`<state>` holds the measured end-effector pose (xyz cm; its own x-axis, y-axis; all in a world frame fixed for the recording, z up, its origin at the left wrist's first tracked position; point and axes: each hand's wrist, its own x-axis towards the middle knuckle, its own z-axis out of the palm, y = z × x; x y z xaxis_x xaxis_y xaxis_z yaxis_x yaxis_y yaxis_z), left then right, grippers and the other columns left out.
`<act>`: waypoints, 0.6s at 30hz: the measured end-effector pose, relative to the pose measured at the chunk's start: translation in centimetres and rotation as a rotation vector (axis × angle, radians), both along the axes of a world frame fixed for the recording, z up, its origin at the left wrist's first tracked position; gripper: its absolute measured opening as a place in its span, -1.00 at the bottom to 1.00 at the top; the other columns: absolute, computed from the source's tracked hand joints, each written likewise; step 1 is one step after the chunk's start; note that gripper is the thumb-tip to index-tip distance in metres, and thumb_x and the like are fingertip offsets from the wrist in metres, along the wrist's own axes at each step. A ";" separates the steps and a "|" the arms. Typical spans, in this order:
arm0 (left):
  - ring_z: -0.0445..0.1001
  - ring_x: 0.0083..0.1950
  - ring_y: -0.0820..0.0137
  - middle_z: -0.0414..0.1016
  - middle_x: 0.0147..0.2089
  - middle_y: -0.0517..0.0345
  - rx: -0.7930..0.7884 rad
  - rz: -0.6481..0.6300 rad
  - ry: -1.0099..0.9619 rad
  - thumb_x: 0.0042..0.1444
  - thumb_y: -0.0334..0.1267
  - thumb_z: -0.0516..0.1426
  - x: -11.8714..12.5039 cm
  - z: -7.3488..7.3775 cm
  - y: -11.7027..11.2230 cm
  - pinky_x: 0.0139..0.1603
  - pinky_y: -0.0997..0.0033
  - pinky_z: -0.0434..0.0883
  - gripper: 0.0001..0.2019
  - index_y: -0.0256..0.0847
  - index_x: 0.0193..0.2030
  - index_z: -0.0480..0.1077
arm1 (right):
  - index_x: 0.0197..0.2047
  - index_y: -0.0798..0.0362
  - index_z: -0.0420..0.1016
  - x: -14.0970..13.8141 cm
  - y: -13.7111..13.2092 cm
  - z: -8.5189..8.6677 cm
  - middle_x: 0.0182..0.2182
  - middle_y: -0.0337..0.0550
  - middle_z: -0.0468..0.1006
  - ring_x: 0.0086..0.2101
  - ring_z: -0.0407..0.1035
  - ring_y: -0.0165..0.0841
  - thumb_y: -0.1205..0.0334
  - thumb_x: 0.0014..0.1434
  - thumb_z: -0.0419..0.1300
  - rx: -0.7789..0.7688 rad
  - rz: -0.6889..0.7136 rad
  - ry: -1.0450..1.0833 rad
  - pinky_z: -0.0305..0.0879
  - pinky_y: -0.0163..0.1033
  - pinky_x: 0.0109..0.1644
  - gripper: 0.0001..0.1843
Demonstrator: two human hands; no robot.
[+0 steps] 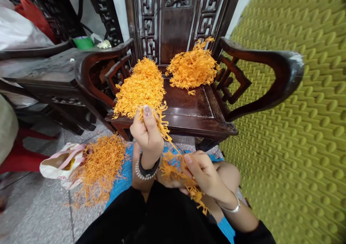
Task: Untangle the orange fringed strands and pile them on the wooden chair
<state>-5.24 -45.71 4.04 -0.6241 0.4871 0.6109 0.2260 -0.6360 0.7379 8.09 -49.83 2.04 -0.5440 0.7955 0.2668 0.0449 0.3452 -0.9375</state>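
My left hand (147,132) is raised in front of the chair seat, fingers closed on a bundle of thin orange strands (161,123). My right hand (204,172) is lower, over my lap, pinching more of the same orange strands (173,166) that trail down to my knee. Two sorted heaps lie on the dark wooden chair seat (189,105): a neat left pile (142,87) and a looser right pile (193,67). A third loose heap (101,166) lies on the floor by my left knee.
The carved wooden armchair has curved armrests (270,62) on both sides. A dark wooden side table (48,69) stands to the left. A white and pink bag (61,164) lies on the grey floor. A green textured mat (297,128) fills the right side.
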 end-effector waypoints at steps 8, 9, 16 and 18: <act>0.04 -0.62 0.52 -0.03 -0.61 0.31 0.003 -0.095 0.009 0.30 0.03 -0.06 0.5 -0.6 1.9 -0.60 0.42 0.08 -0.55 -0.15 -0.55 0.02 | -0.67 0.02 0.02 0.3 -1.2 -0.8 -0.73 -0.37 0.00 -0.68 -0.11 -0.51 -0.07 0.36 -0.12 -0.120 -0.069 0.092 -0.12 -0.28 -0.56 -0.40; 0.04 -0.62 0.52 -0.03 -0.61 0.31 -0.006 -0.154 -0.008 0.29 0.04 -0.05 0.6 -0.5 2.1 -0.60 0.43 0.08 -0.55 -0.15 -0.55 0.01 | -0.66 0.02 0.01 0.3 -1.3 -1.0 -0.73 -0.37 -0.01 -0.67 -0.11 -0.51 -0.07 0.36 -0.12 -0.139 -0.085 0.111 -0.13 -0.28 -0.56 -0.40; -0.05 -0.69 0.58 -0.10 -0.61 0.34 -0.223 -0.715 -0.316 0.24 -0.05 0.00 1.0 0.7 2.8 -0.69 0.48 0.08 -0.57 -0.15 -0.55 -0.08 | -0.67 0.01 -0.03 -0.1 -1.3 -2.5 -0.72 -0.36 -0.04 -0.65 -0.12 -0.49 -0.12 0.35 -0.15 -0.238 -0.154 0.145 -0.14 -0.25 -0.53 -0.38; -0.07 -0.71 0.61 -0.10 -0.61 0.37 -0.253 -0.818 -0.491 0.18 -0.10 0.07 1.1 1.0 3.1 -0.72 0.52 0.05 -0.58 -0.15 -0.55 -0.06 | -0.67 0.01 -0.04 -0.3 -1.2 -2.8 -0.72 -0.36 -0.05 -0.64 -0.12 -0.48 -0.11 0.36 -0.14 -0.240 -0.179 0.166 -0.14 -0.25 -0.52 -0.39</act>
<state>-4.17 -42.59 5.00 -0.1931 0.9621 0.1927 -0.5809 -0.2704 0.7678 7.79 -51.07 -0.73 -0.3548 0.9254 0.1331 -0.0748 0.1138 -0.9907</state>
